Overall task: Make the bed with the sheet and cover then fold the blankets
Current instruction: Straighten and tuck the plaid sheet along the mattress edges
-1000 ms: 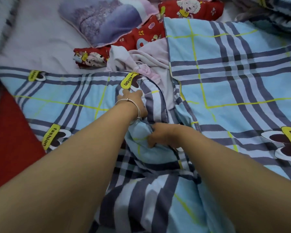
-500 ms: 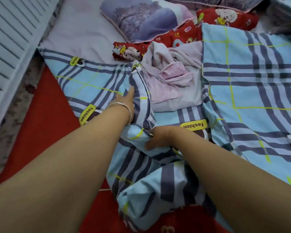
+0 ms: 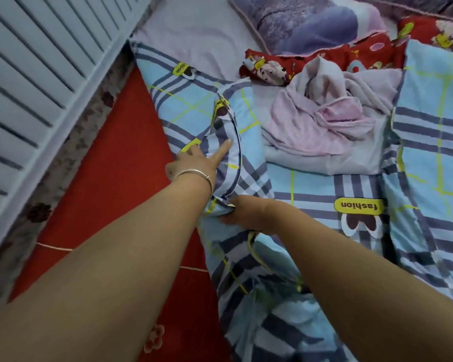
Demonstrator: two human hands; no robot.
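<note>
A light blue plaid cover (image 3: 311, 184) with yellow "fashion" labels lies spread over the bed, bunched at its left edge. My left hand (image 3: 194, 160), a silver bangle on the wrist, presses on a raised fold of that edge with fingers spread, the index finger pointing up the fold. My right hand (image 3: 246, 212) is closed on the same bunched edge just below it. A crumpled pale pink blanket (image 3: 324, 121) lies in a gap in the cover. The pale lilac sheet (image 3: 194, 43) shows bare at the head of the bed.
A red cartoon-print blanket (image 3: 311, 61) and a purple-patterned pillow (image 3: 311, 22) lie at the head. A red mat (image 3: 110, 192) runs along the bed's left side. A white slatted panel (image 3: 32, 69) stands at far left, close to the bed.
The view has swung left, showing the red mat and slatted panel. The cover's left edge has been pulled back toward me, uncovering the pink blanket. My left fingers have spread apart.
</note>
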